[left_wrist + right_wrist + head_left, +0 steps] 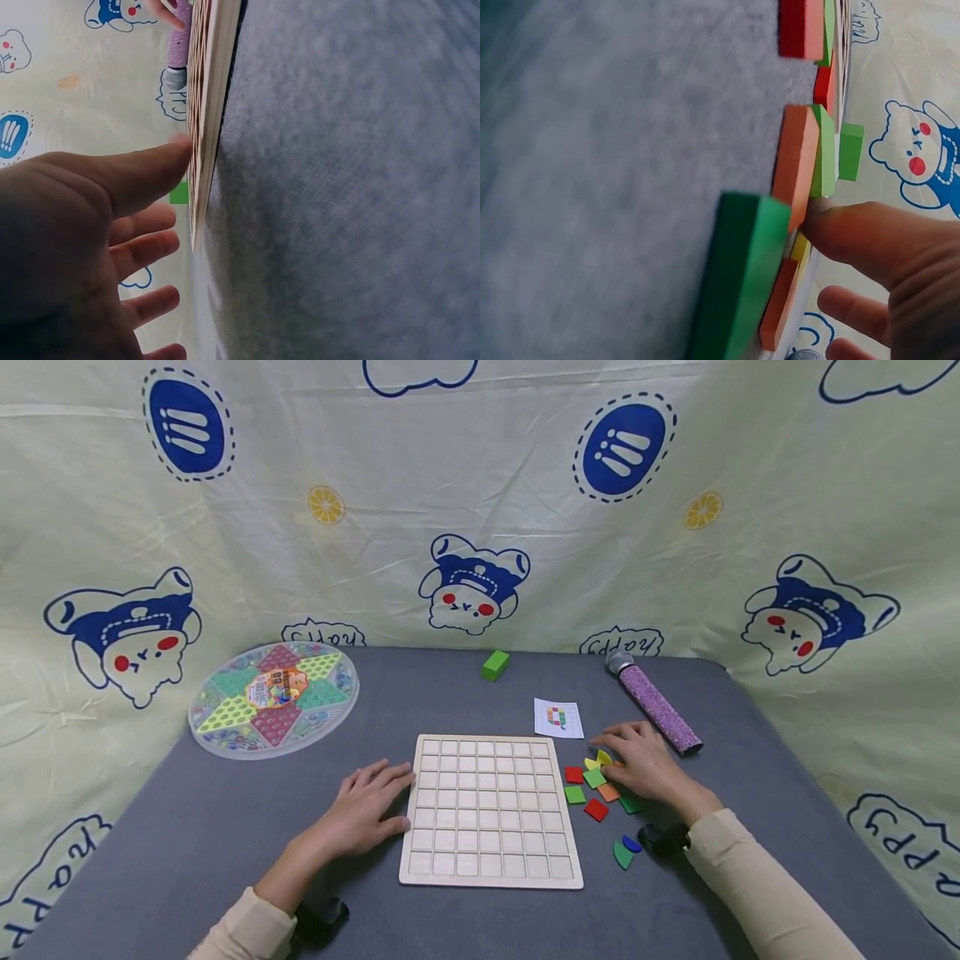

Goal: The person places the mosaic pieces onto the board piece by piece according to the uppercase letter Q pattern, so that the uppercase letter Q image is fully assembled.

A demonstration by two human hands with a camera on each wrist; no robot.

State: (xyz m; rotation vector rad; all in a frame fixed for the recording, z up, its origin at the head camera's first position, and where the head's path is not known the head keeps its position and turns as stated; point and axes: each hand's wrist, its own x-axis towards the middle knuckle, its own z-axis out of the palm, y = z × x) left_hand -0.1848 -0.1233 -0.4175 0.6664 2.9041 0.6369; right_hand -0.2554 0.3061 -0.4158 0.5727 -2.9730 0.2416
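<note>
A pale wooden board (491,814) with a grid of square recesses lies on the table. My left hand (367,806) is at its left edge, fingers extended, the thumb touching the rim in the left wrist view. Right of the board lies a loose group of coloured tiles, among them a red tile (596,810), a light green tile (594,777), an orange tile (795,157) and a dark green tile (739,277). My right hand (648,764) reaches over this group, its thumb beside the orange tile and fingers spread apart. Its fingertips partly cover some tiles.
A small printed pattern card (558,718) lies behind the tiles, beside a glittery purple microphone (660,706). A green block (495,665) stands at the back. On the left is a round star-patterned game board (225,735). Green and blue (632,843) pieces lie nearer me.
</note>
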